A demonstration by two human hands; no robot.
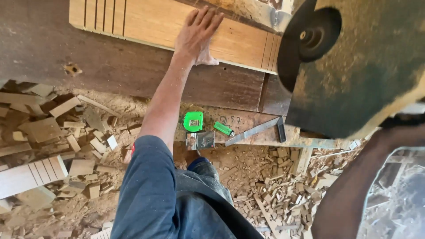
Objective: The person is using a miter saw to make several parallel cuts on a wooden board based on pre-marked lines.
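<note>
My left hand point(198, 35) lies flat, palm down, on a light wooden board point(150, 22) with several dark grooves cut near each end. The board rests on a dark, worn wooden table point(110, 66). Just right of the board is a black circular saw blade point(310, 37), set in a dusty dark green housing point(367, 66). My right forearm point(354, 186) reaches up from the lower right. Its hand is hidden behind that housing.
On a sawdust-covered ledge below the table lie a green tape measure point(193, 121), a green lighter point(223, 129), a small shiny box point(200, 140) and a metal square point(256, 132). Wood offcuts point(57, 132) and a grooved white piece point(31, 175) litter the floor.
</note>
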